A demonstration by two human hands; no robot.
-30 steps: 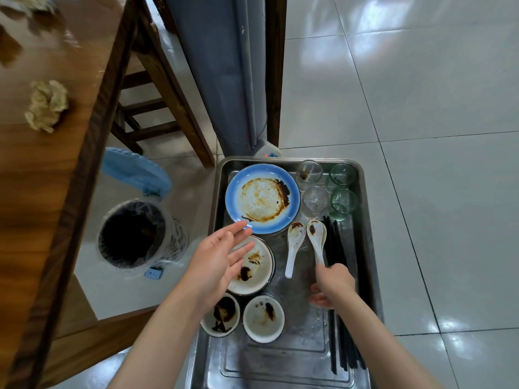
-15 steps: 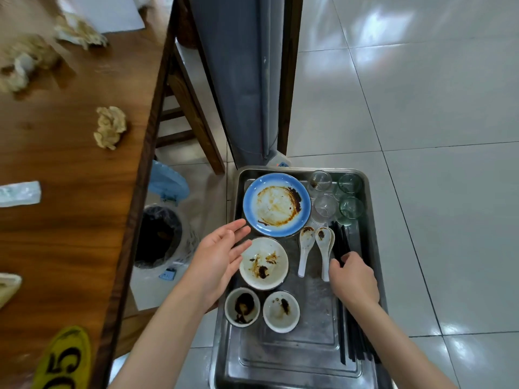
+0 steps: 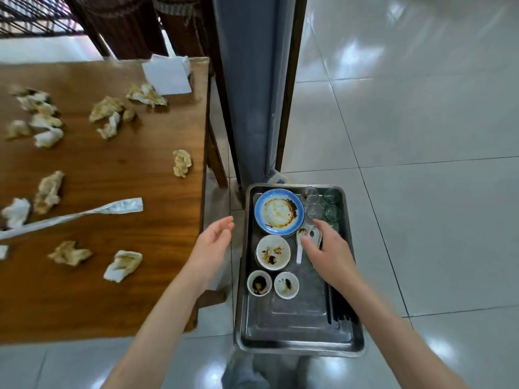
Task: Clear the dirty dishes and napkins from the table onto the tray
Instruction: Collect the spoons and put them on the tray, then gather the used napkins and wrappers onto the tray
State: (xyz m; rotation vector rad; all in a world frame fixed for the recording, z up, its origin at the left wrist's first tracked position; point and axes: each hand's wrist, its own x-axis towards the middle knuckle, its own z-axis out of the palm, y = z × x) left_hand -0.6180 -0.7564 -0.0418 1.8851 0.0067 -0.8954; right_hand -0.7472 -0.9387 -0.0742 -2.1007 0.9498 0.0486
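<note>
So the big brown wooden table (image 3: 112, 276) takes up the left side, and it's littered with crumpled, stained paper napkins (image 3: 123, 265) all over; there's also a long white twisted paper wrapper (image 3: 84, 214) lying across it and a flat white paper sheet (image 3: 167, 75) at the far corner; next to the table, on the right, sits the rectangular stainless steel tray (image 3: 297, 341) with the dirty stuff already in it; at the far end a blue-rimmed round plate (image 3: 279, 212) smeared with brown sauce, and beside it a cluster of small clear and greenish glasses (image 3: 323, 204); below the plate a white bowl (image 3: 273, 252) with sauce stains, then two small white sauce cups (image 3: 271, 284) side by side nearer the camera; black chopsticks (image 3: 341, 310) lie along the tray's right edge, partly under the right forearm; two white ceramic spoons (image 3: 304, 240) sit between the bowl and the chopsticks.

Hands: left hand (image 3: 212, 245) floats over the gap between table and tray, fingers relaxed and spread, palm turned toward the tray, holding nothing; nearest napkin is well off to its left on the table; right hand (image 3: 328, 248) is above the tray, fingers loosely extended over the spoons, gripping nothing, partly covering one spoon; can't tell if it's actually touching them.
</note>
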